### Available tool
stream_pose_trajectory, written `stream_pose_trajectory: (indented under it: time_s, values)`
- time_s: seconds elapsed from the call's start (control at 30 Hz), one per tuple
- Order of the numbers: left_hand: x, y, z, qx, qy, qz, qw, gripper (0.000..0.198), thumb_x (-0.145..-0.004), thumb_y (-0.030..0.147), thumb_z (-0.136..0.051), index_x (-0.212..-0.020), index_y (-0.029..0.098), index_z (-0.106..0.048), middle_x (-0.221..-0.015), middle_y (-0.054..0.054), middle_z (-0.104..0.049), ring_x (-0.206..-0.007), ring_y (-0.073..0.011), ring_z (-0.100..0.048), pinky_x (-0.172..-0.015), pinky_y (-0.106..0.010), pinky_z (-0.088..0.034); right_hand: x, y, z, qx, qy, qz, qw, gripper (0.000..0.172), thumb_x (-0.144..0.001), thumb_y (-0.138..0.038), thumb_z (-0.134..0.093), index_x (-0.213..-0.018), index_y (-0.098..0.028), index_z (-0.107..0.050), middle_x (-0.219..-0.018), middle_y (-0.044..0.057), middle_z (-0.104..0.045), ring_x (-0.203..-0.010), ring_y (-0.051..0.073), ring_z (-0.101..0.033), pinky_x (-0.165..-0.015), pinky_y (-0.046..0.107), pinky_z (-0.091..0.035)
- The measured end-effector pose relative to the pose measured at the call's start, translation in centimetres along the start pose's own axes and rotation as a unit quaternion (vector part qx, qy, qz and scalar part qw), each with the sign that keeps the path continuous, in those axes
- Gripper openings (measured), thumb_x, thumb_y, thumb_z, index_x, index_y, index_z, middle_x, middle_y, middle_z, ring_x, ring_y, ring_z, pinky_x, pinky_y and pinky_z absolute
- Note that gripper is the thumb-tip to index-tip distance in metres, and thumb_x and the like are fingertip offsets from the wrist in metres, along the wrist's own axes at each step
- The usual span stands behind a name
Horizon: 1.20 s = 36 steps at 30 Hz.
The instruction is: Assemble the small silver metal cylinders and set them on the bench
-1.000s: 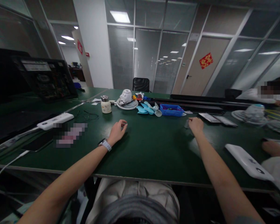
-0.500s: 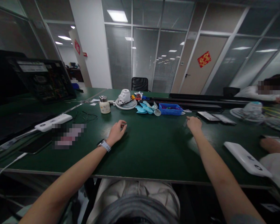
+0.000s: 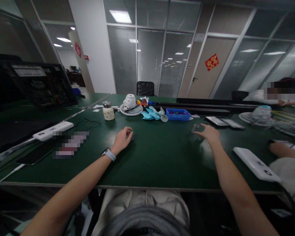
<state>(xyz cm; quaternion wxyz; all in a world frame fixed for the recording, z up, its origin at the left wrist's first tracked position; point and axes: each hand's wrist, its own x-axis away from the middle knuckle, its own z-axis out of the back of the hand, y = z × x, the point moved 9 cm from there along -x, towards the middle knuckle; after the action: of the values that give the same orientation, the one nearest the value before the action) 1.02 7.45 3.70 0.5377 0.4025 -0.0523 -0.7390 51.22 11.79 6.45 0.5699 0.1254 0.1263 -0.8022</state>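
Observation:
On the green table, my left hand [image 3: 123, 140] rests on its side, with a watch on the wrist. Its fingers are loosely bent and a little apart, with nothing visible in them. My right hand [image 3: 210, 133] is open, thumb and fingers spread, just right of a small upright greyish cylinder [image 3: 196, 128] with a shiny top. The cylinder's exact kind is too blurred to tell, and whether the thumb touches it I cannot tell. Beyond the hands are light-blue fan blades [image 3: 152, 113] and a blue tray [image 3: 178, 114] with small items in it.
At the back stand a cream bottle [image 3: 108, 112] and a white fan part [image 3: 131, 106]. White power strips [image 3: 255, 164] lie right and left [image 3: 53, 130]. Flat silver-and-black devices [image 3: 217, 121] lie behind my right hand. A co-worker's arm [image 3: 284, 150] reaches in at right.
My right hand has opened from a pinch at the top of the small cylinder and drawn slightly right, leaving it standing on the table. My left hand has hardly moved.

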Motion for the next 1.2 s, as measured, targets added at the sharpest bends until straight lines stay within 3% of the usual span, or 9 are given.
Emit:
stream_pose_trajectory:
  time_s: [0.1, 0.2, 0.27, 0.4, 0.57, 0.7, 0.83, 1.0, 1.2]
  values:
    - [0.0, -0.1, -0.3, -0.004, -0.011, 0.002, 1.000, 0.027, -0.089, 0.037, -0.047, -0.108, 0.019, -0.054, -0.089, -0.007, -0.066, -0.080, -0.0196, -0.062, -0.069, -0.032, -0.049, 0.4, 1.7, -0.9, -0.031, -0.033, -0.037, 0.998, 0.067, -0.066, -0.046, -0.077, -0.125, -0.021, -0.061, -0.113, 0.015, -0.068, -0.100, 0.030, -0.065, -0.077, 0.035, -0.050]
    - [0.1, 0.0, -0.1, -0.002, -0.008, 0.001, 1.000, 0.027, -0.090, 0.037, -0.047, -0.108, 0.019, -0.054, -0.089, -0.007, -0.066, -0.080, -0.0194, -0.062, -0.070, -0.033, -0.049, 0.6, 2.0, -0.3, -0.063, -0.003, -0.050, 0.997, 0.059, -0.063, -0.039, -0.079, -0.118, -0.020, -0.066, -0.105, 0.014, -0.071, -0.098, 0.030, -0.066, -0.076, 0.035, -0.051]
    - [0.1, 0.4, 0.1, 0.001, -0.005, -0.002, 1.000, 0.026, -0.090, 0.037, -0.047, -0.108, 0.019, -0.054, -0.089, -0.006, -0.066, -0.081, -0.0196, -0.062, -0.071, -0.033, -0.049, 1.2, 0.6, 0.8, -0.099, 0.032, -0.031, 0.994, 0.063, -0.062, -0.037, -0.080, -0.120, -0.020, -0.064, -0.099, 0.012, -0.072, -0.098, 0.031, -0.066, -0.079, 0.037, -0.051]
    - [0.4, 2.7, 0.3, 0.014, 0.008, -0.042, 0.999, 0.024, -0.088, 0.036, -0.051, -0.107, 0.020, -0.054, -0.093, -0.006, -0.066, -0.088, -0.0206, -0.061, -0.078, -0.035, -0.049, 4.7, -7.9, 3.1, -0.268, 0.059, 0.102, 0.956, 0.074, -0.064, -0.041, -0.079, -0.131, -0.022, -0.054, -0.088, 0.006, -0.074, -0.089, 0.025, -0.069, -0.083, 0.037, -0.051]
    - [1.3, 7.2, 0.1, 0.062, 0.004, -0.119, 0.991, 0.029, -0.086, 0.039, -0.058, -0.110, 0.021, -0.055, -0.107, -0.006, -0.066, -0.107, -0.0220, -0.056, -0.091, -0.039, -0.045, 11.2, -22.3, 3.1, -0.453, -0.075, 0.274, 0.845, 0.086, -0.060, -0.039, -0.082, -0.137, -0.022, -0.047, -0.080, 0.003, -0.073, -0.078, 0.021, -0.070, -0.076, 0.032, -0.053]
    - [1.6, 8.3, 0.0, 0.057, 0.001, -0.137, 0.989, 0.030, -0.086, 0.037, -0.059, -0.112, 0.021, -0.056, -0.118, -0.009, -0.063, -0.116, -0.0231, -0.053, -0.098, -0.042, -0.042, 14.4, -29.0, 2.9, -0.477, -0.113, 0.343, 0.801, 0.087, -0.061, -0.026, -0.079, -0.140, -0.024, -0.043, -0.081, 0.000, -0.072, -0.076, 0.019, -0.069, -0.074, 0.029, -0.052]
    - [1.1, 7.4, -0.4, 0.067, -0.009, -0.106, 0.992, 0.034, -0.085, 0.034, -0.060, -0.116, 0.021, -0.052, -0.115, -0.009, -0.065, -0.114, -0.0249, -0.058, -0.098, -0.045, -0.042, 15.3, -30.7, 2.1, -0.481, -0.094, 0.349, 0.799, 0.081, -0.064, -0.019, -0.073, -0.138, -0.029, -0.044, -0.091, -0.001, -0.072, -0.077, 0.019, -0.068, -0.073, 0.030, -0.051]
    - [0.4, 6.3, -0.9, 0.173, -0.016, -0.031, 0.984, 0.037, -0.082, 0.035, -0.064, -0.114, 0.021, -0.050, -0.097, -0.006, -0.071, -0.094, -0.0208, -0.068, -0.086, -0.037, -0.052, 15.7, -30.3, -0.3, -0.508, -0.126, 0.309, 0.794, 0.076, -0.068, -0.031, -0.075, -0.136, -0.027, -0.042, -0.084, -0.001, -0.072, -0.077, 0.019, -0.068, -0.074, 0.032, -0.051]
    - [-0.5, 3.7, 1.6, 0.170, 0.057, 0.006, 0.984, 0.042, -0.079, 0.041, -0.065, -0.112, 0.021, -0.051, -0.095, -0.007, -0.071, -0.092, -0.0211, -0.069, -0.085, -0.036, -0.053, 16.1, -29.7, -1.9, -0.539, -0.158, 0.259, 0.786, 0.059, -0.066, -0.041, -0.078, -0.114, -0.024, -0.050, -0.086, 0.001, -0.072, -0.080, 0.020, -0.068, -0.074, 0.033, -0.051]
